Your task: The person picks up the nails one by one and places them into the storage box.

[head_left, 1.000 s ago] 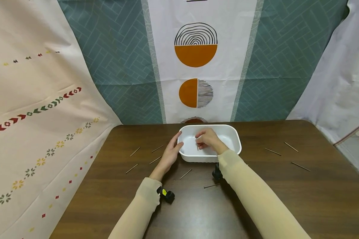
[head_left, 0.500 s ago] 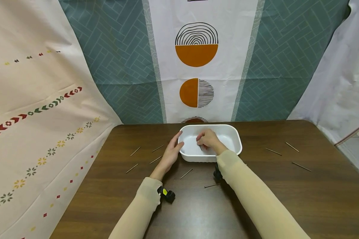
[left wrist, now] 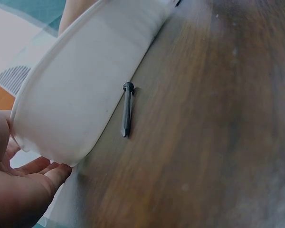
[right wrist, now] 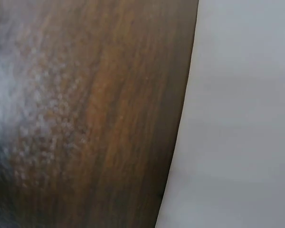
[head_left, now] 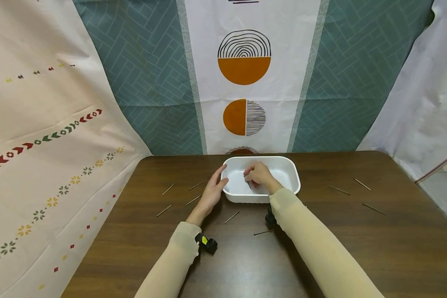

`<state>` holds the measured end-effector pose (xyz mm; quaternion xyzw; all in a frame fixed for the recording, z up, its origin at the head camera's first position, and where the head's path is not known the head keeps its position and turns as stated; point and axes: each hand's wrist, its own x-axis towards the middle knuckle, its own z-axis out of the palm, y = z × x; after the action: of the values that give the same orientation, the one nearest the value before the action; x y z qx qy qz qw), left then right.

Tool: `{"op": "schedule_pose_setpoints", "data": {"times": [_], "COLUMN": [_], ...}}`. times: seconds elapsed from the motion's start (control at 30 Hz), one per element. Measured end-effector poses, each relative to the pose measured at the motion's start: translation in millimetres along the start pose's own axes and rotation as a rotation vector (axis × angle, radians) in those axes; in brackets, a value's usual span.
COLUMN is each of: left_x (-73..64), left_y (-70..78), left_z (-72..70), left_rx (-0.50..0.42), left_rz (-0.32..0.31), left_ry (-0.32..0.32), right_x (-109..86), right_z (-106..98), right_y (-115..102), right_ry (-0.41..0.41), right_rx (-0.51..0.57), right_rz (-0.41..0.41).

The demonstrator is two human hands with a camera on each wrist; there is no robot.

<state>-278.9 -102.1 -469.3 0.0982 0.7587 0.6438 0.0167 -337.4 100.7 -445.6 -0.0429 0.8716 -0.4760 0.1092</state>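
White tray on a counter, two hands at it, one nail pinched inside

Behind everything hangs a teal cloth with a white centre strip bearing orange and black circle designs. A pale cloth with flower and arrow patterns slopes down at the left, and a white cloth hangs at the right. The dark wood counter spreads below them.

Two arms in cream sleeves reach forward across it to the tray, which sits upright near the back edge. The left hand touches the tray's left end from outside, fingers fairly straight, thumb apart. The right hand is inside the tray, its fingers closed on the nail, which slants down toward the tray floor. The right wrist view shows only counter and the tray's pale wall.

Each wrist carries a small black camera.

Smallest are the loose nails on the counter: four lie left of the tray, two between the forearms, three well off to the right. The left wrist view shows one loose nail close up, round-headed and dark, just beside the tray's outer wall.
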Motion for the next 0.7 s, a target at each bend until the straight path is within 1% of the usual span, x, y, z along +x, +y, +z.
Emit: {"op": "schedule_pose_setpoints", "data": {"times": [0.23, 0.47, 0.57, 0.7], "left_x": [0.8, 0.6, 0.8, 0.9], "left_y": [-0.1, 0.4, -0.4, -0.5], "left_z": [-0.2, 1.6, 1.8, 1.7], "left_rx": [0.011, -0.008, -0.008, 0.011], "left_rz": [0.004, 0.004, 0.004, 0.001], "left_ry": [0.002, 0.003, 0.004, 0.011], "right_x": [-3.8, -10.4, -11.1, -12.4], "right_z": [-5, -20, -29, -38], "right_y": [-5, -10, -11, -13], "right_ry": [-0.056, -0.128, -0.144, -0.173], "right_rx": [0.07, 0.165, 0.185, 0.17], "right_rz": [0.029, 0.047, 0.046, 0.02]}}
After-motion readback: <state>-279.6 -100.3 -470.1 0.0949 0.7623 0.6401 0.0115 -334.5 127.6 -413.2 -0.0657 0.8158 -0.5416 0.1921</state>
